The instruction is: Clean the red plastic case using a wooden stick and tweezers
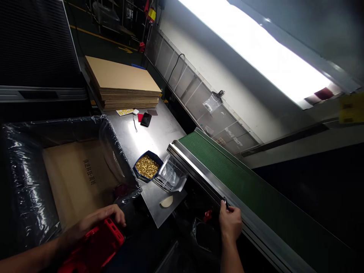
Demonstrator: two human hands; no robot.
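The left hand (95,223) curls its fingers around a red perforated plastic case (99,242) beside the plastic-lined carton (116,155), while the right hand (230,222) pinches a small dark clip (225,203) on the green conveyor's (224,167) edge.

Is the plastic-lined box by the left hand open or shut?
Open: the box has no lid over it, so cardboard with printed characters shows inside, and the clear plastic liner folds over its rim.

The only view comes from a head-worn camera, looking forward and down at a slant, close to the left of the green belt conveyor (227,178).
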